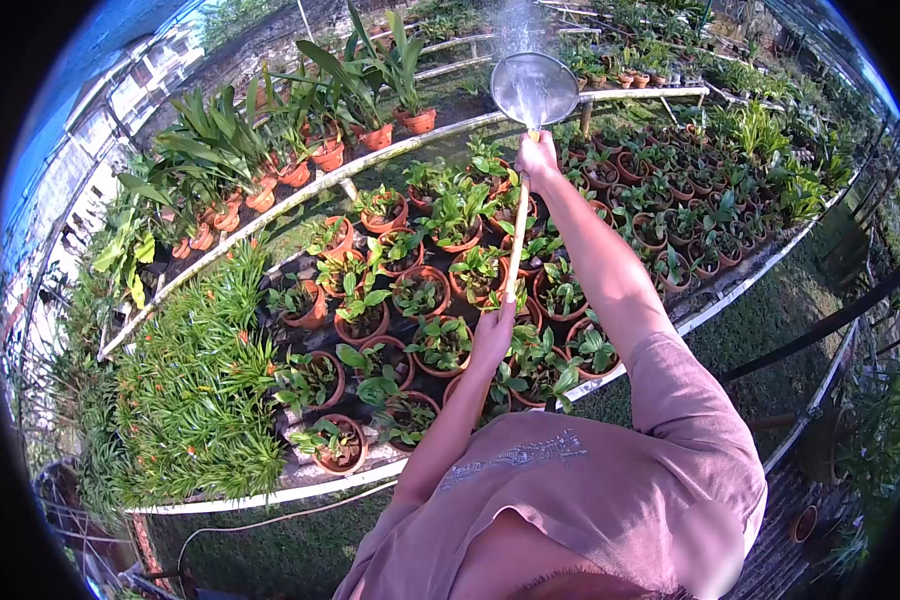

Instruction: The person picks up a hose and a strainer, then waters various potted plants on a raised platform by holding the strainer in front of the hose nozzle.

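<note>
While the round, silvery metal sprinkler head [535, 88] at the far end of the long pale wooden pole [517, 240] throws a fine spray upward and away, it hangs high over the middle of the raised plant bench, above the rows of small green plants in terracotta pots [425, 295]. The right hand [537, 160] is closed around the pole just below the head, arm stretched out nearly straight, and the left hand [494, 325] is wrapped around the pole's near end, close to the body, so both grips look fully closed on the shaft with no slack showing. Doing this step well seems to call for keeping the two hands well apart as they are, the far one steering and the near one acting as pivot, so the head stays level and the spray falls softly rather than driving into the potting mix. A slow, even sweep along each row would likely wet every pot, including the nearest ones by the white bench rail [270, 495], which are easy to skip. Beyond the small pots stand taller broad-leaved plants in orange pots [300, 150] on a second white rail, a dense patch of grassy green foliage [195, 390] fills the left end, and mown grass [770, 330] borders the bench.
</note>
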`<state>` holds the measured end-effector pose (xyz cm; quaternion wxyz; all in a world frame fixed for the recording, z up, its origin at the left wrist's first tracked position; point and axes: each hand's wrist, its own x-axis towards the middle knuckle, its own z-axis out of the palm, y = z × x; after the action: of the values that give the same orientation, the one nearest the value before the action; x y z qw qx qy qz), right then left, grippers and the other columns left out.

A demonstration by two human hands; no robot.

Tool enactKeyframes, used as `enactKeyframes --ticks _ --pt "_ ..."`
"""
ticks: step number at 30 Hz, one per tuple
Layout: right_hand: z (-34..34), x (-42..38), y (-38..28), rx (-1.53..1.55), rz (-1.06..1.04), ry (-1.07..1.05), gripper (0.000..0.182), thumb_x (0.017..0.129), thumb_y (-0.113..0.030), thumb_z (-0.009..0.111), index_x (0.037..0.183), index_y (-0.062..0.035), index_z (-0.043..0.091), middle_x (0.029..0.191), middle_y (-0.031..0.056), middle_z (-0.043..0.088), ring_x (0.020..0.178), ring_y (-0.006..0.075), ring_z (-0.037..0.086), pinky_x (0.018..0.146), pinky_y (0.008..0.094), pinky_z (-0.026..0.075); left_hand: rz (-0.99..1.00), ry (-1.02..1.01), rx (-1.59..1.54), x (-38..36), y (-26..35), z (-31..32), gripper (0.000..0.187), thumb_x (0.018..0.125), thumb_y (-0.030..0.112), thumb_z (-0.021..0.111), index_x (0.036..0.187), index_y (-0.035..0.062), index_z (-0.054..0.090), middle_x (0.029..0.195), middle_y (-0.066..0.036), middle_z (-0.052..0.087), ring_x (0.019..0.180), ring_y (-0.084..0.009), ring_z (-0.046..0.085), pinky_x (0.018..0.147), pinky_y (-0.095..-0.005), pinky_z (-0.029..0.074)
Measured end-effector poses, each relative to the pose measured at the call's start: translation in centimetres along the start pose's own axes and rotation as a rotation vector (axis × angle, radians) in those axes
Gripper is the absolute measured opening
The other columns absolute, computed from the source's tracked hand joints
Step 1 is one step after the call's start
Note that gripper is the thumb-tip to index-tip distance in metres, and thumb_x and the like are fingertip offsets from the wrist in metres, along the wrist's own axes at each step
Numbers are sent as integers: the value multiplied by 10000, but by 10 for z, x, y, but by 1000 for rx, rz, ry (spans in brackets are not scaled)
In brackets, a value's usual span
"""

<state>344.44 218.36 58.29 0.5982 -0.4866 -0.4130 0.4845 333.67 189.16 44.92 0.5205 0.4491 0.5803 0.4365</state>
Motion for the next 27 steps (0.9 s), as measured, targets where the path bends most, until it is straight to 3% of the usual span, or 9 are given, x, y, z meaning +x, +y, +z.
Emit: enactKeyframes --ticks 2,5,11,14,20,23,27 --pt "-2 1 1 -2 7 -1 252 928 -135 493 1141 -51 387 667 64 496 456 156 475 394 311 391 -20 25 0 -1 1 0 635 963 555 489 564 70 396 546 32 372 528 -95 340 496 -321 270" --pt "-6 -5 -3 18 26 -14 241 925 -135 490 1128 -52 389 678 63 491 455 150 460 394 309 385 33 -6 58 -1 -3 0 529 1007 518 431 640 137 424 562 77 345 460 -42 297 414 -253 232" --pt "-16 -13 -7 -48 37 -15 260 926 -155 483 1152 -44 417 691 49 473 488 134 451 423 303 382 -32 -31 60 -7 4 6 546 999 534 435 628 135 427 557 75 342 467 -49 291 438 -254 245" --pt "-16 -21 -12 -45 53 -70 245 938 -161 464 1148 -51 403 682 44 457 484 126 431 426 295 377 -41 -16 88 -9 4 10 670 958 595 474 548 69 404 525 31 359 500 -101 332 478 -319 277" --pt "-10 -13 -2 -12 81 -101 229 956 -159 473 1149 -81 376 666 30 447 451 109 414 386 279 348 -97 -10 26 -13 7 7 659 965 583 472 550 76 404 532 38 357 510 -91 323 478 -311 267" --pt "-6 -16 -3 31 91 -110 219 954 -154 496 1128 -94 378 671 30 464 443 107 426 375 284 347 -8 -12 27 -10 1 2 581 977 584 443 597 147 402 541 75 332 434 -48 297 392 -244 239" --pt "0 -14 -1 34 49 -68 212 954 -144 521 1109 -91 386 697 36 473 444 112 427 360 276 340 -2 7 -4 -12 3 -1 592 981 565 453 596 117 409 543 64 339 466 -59 307 424 -264 249"
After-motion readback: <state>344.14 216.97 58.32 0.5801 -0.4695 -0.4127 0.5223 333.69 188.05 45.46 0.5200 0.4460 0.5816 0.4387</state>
